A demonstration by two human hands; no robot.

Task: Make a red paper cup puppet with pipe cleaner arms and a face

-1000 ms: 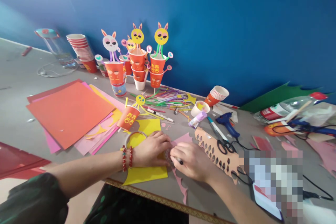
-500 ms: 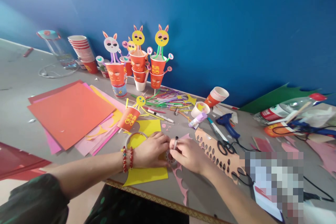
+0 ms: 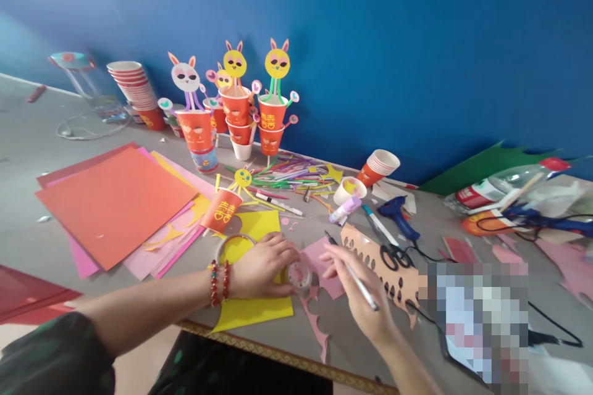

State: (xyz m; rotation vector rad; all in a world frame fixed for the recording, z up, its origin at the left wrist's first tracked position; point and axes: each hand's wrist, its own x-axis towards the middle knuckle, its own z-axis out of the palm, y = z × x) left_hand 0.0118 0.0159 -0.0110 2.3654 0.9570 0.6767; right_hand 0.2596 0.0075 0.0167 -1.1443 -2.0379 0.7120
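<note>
My left hand point(image 3: 264, 264), with red bead bracelets at the wrist, rests on a yellow paper sheet point(image 3: 256, 271) and its fingers press a small clear tape roll point(image 3: 299, 274) onto pink paper point(image 3: 324, 259). My right hand point(image 3: 359, 287) is lifted just right of the roll, palm turned up, and holds a thin white pen point(image 3: 352, 271) whose dark tip points up and left. A scalloped pink paper strip point(image 3: 317, 321) lies below the roll.
A tan card with cut-out holes point(image 3: 384, 262), black scissors point(image 3: 393, 256), a blue glue gun point(image 3: 401, 216) and a glue stick point(image 3: 341, 210) lie to the right. Orange paper sheets point(image 3: 115, 197), rabbit-topped paper cups point(image 3: 231, 111), straws point(image 3: 287, 176) and a bottle point(image 3: 504, 188) fill the table.
My right hand has lifted off the tape roll and drawn back to the right, turning palm up with the pen. My left hand has stayed on the roll.
</note>
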